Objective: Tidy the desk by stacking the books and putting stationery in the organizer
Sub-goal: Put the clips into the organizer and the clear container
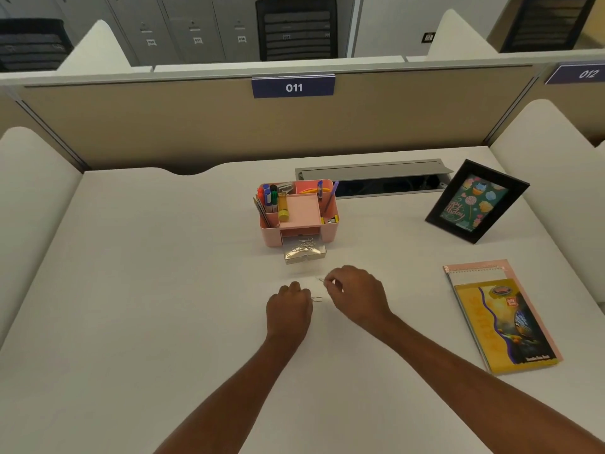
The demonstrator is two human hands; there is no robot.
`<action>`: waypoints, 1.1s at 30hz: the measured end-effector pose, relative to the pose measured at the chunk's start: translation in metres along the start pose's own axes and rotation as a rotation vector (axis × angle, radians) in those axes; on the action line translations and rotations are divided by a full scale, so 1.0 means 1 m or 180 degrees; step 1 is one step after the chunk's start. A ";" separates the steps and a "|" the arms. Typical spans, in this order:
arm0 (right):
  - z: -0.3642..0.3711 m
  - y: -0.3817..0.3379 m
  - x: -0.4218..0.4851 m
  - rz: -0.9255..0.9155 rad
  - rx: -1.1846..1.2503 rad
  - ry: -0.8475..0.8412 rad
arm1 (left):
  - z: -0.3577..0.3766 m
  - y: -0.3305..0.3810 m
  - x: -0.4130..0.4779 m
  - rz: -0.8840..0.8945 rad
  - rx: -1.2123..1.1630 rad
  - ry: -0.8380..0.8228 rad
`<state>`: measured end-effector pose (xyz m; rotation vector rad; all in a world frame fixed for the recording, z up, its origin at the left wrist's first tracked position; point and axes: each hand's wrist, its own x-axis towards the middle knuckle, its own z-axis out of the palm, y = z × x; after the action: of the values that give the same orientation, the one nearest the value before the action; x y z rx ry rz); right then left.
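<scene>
Pink plastic organizer (270,234) toward the back middle of the white surface (131,290), compartments packed with markers (269,195), a yellow glue stick (283,211) and two pens (331,194) leaning at the right side. Clear drawer (304,253) pulled out at the organizer's front, with a heap of metal clips inside.

Just in front of the drawer, both hands low over the surface, near each other but apart. Right grip (357,296) clamped on a paper clip (321,279), pinched between thumb and forefinger, wire end sticking out to the left. Left grip (289,306) curled into a loose fist around a second paper clip (317,299), wire loop poking out on the side facing the right hand. Cannot tell whether that loop touches the surface.

Stack of books (501,319) well off to the right: yellow cover on top, spiral-bound pad beneath, pink cover lowest, edges roughly squared. Black photo frame (476,201) propped behind the stack, leaning back. Grey cable tray (373,178) open behind the organizer, against a tan partition (196,126) labelled 011.
</scene>
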<state>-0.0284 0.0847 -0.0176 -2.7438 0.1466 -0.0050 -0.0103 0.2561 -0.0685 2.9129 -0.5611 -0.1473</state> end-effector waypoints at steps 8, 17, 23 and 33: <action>-0.021 -0.034 0.078 -0.0140 -0.0095 0.0110 | 0.000 0.004 0.003 -0.0021 0.0048 -0.0071; 0.003 -0.048 0.108 0.0010 -0.0552 -0.0409 | -0.007 0.004 0.013 -0.0031 0.0094 -0.0226; 0.005 -0.044 0.107 -0.0113 -0.0568 -0.0277 | -0.006 0.000 0.017 0.0040 0.0155 -0.0158; -0.012 -0.024 0.033 -0.0355 0.0790 0.0222 | -0.007 -0.006 0.018 0.0079 0.0159 -0.0110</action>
<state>0.0067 0.0989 0.0020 -2.5012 0.0104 -0.1402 0.0097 0.2556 -0.0642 2.9557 -0.6146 -0.1832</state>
